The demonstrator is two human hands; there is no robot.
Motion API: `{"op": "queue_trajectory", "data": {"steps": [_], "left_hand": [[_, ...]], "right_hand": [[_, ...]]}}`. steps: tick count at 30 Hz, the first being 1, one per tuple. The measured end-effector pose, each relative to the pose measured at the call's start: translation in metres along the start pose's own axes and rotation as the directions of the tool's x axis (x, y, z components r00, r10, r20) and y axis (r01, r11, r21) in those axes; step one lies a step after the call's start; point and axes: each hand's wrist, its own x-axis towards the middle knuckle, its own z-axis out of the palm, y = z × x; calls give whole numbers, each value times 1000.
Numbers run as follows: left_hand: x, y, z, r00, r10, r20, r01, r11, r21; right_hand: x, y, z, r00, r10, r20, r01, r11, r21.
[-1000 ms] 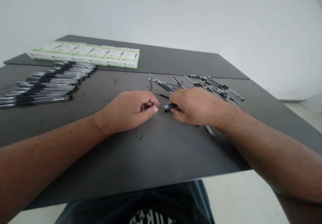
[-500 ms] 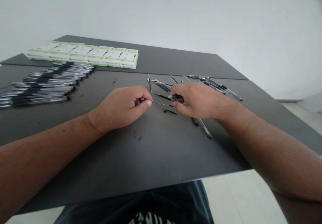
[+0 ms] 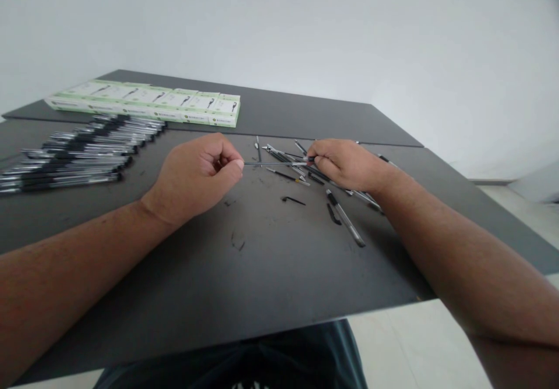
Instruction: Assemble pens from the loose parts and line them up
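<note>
The flat dark grey table [image 3: 279, 272] on my feed, with a seam across it.
Just beyond that seam I see my landmark, a row of green-and-white rectangular boxes [image 3: 144, 103]; on the near side of the boxes lies a slanting row of clear-barrelled pens with black grips [image 3: 76, 155]. To the right of the boxes, and nearer, I make out a loose scatter of thin dark and clear rods [image 3: 282, 155], partly hidden. Farther right and nearer than the boxes lie one clear pen with a black grip [image 3: 346, 219] and, just beside it, a curved black piece [image 3: 333, 214].
</note>
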Motion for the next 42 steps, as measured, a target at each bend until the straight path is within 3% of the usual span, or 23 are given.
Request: {"op": "queue_trajectory", "data": {"steps": [8, 27, 42], "left_hand": [[3, -2, 0, 998, -49, -32, 48, 998, -30], [4, -1, 2, 999, -22, -42, 22, 1000, -15], [4, -3, 5, 1000, -17, 12, 17, 1000, -10]], "right_hand": [[0, -1, 0, 1000, -14, -2, 14, 1000, -2], [-1, -1, 0, 999, -45, 10, 44, 999, 23], [0, -4, 1, 998, -54, 11, 54, 998, 19]]}}
